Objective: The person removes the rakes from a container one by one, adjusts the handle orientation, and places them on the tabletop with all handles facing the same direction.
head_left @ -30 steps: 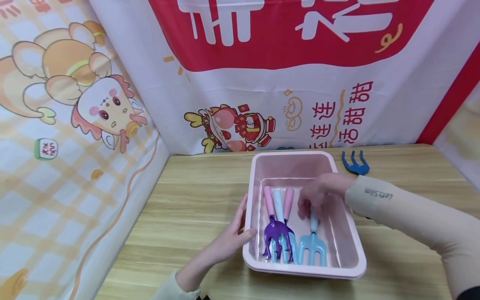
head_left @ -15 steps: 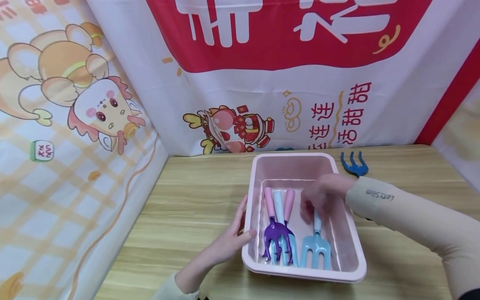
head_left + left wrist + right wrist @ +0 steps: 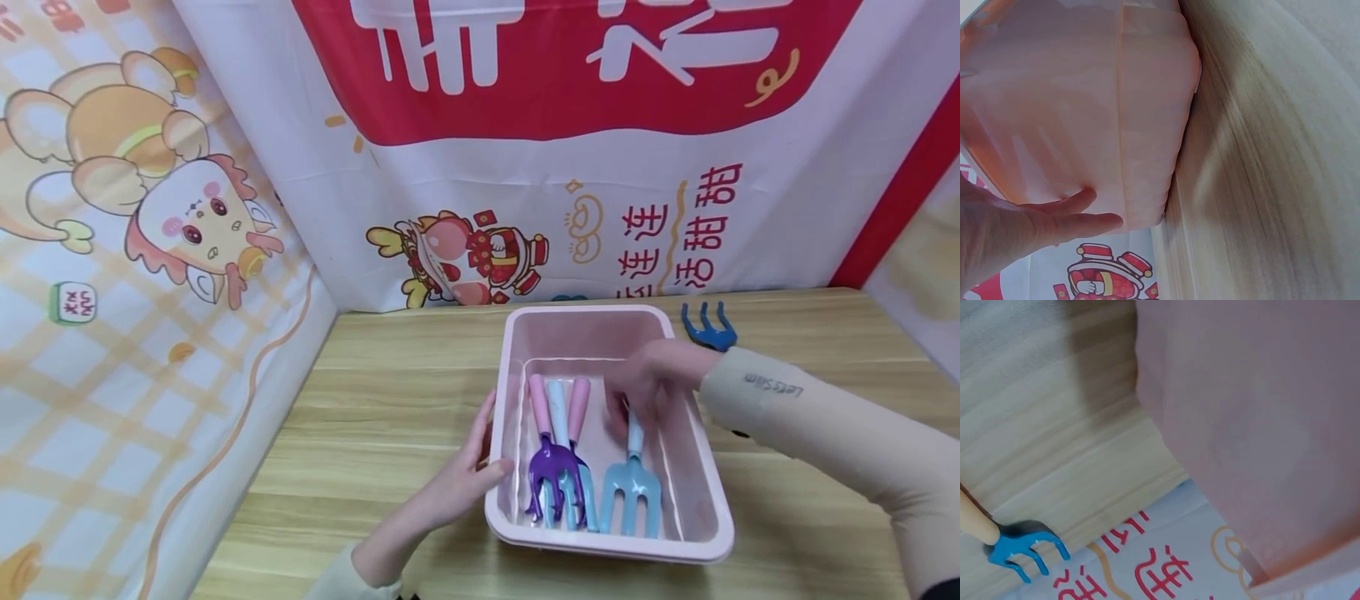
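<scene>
Inside a pale pink plastic bin [image 3: 585, 333], my right hand [image 3: 647, 383] pinches the handle of a light blue garden hand fork [image 3: 632, 487], whose tines point toward me. That hand is out of the right wrist view, where the bin's outer wall [image 3: 1272, 425] shows. My left hand [image 3: 467, 479] holds the bin's left side, thumb over the rim and fingers [image 3: 1085, 222] against the outer wall. To the left in the bin lies a purple hand fork [image 3: 553, 462] with a pink handle. It overlaps another light blue fork [image 3: 558, 412] and a pink-handled tool [image 3: 578, 408].
A blue three-pronged hand rake [image 3: 711, 333] with a cream handle [image 3: 975, 519] lies on the wooden table [image 3: 390, 400], right of the bin. Printed cloth [image 3: 465, 167] hangs behind the table and along its left side.
Over the second, the light blue fork in my right hand has shifted slightly right inside the bin. The left hand keeps its place on the bin's side.
</scene>
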A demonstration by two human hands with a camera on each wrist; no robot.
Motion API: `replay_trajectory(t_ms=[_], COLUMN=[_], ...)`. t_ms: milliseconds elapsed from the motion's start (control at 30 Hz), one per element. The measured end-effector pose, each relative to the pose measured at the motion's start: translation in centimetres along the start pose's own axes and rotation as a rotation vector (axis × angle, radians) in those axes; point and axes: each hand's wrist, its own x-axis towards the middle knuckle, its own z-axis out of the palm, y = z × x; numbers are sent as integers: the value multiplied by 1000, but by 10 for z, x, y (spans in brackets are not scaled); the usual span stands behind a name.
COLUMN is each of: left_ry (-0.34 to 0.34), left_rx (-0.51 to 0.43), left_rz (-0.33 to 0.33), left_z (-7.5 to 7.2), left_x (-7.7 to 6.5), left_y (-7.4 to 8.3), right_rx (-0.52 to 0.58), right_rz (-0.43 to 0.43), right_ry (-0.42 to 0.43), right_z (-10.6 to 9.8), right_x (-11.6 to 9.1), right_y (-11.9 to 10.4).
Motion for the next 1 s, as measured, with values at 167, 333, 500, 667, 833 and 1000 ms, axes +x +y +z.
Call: replay_trajectory(t_ms=[167,333,500,667,833,1000], left_ry=[1,8,19,27,52,93], left_rx=[-24,-18,-21,-19,5,44], left_rz=[8,21,40,53,94,102], left_z=[2,2,3,4,7,10], left_x=[0,0,0,0,-1,-3], left_y=[0,0,0,-1,-1,-1], right_rx=[-201,-398,-384,-309,-263,-224], right_rz=[-71,-230,-341,-349,-379,-431], right_ry=[26,37,6,27,109,174], right_z=[-13,-31,-44,-52,-57,-57], right_x=[-9,-19,-30,-47,-61,-72], right_y=[-10,-14,-15,-16,-13,-2])
